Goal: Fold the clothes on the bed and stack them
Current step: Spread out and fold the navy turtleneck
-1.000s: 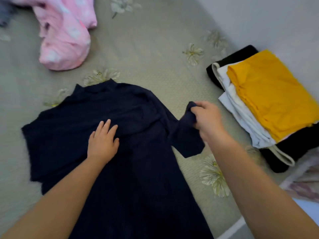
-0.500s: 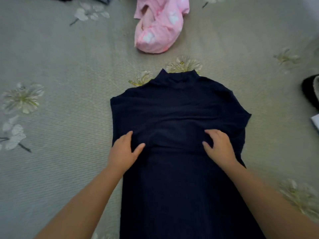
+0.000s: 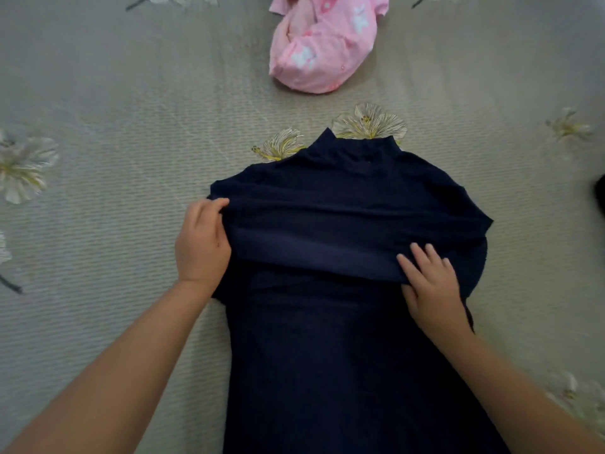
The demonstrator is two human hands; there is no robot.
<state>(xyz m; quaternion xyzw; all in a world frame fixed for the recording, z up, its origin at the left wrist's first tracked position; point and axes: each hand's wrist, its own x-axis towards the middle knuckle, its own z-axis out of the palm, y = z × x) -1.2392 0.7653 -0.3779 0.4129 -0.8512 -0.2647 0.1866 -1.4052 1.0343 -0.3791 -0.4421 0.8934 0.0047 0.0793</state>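
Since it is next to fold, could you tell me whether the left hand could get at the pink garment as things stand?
Probably yes, once it lets go: the left hand pinches the navy top, and only bare bedspread lies between it and the pink garment.

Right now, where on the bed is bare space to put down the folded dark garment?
The bedspread lies bare left of the navy garment and the left hand. Another bare patch lies right of the right hand. The strip between the collar and the pink garment is narrower.
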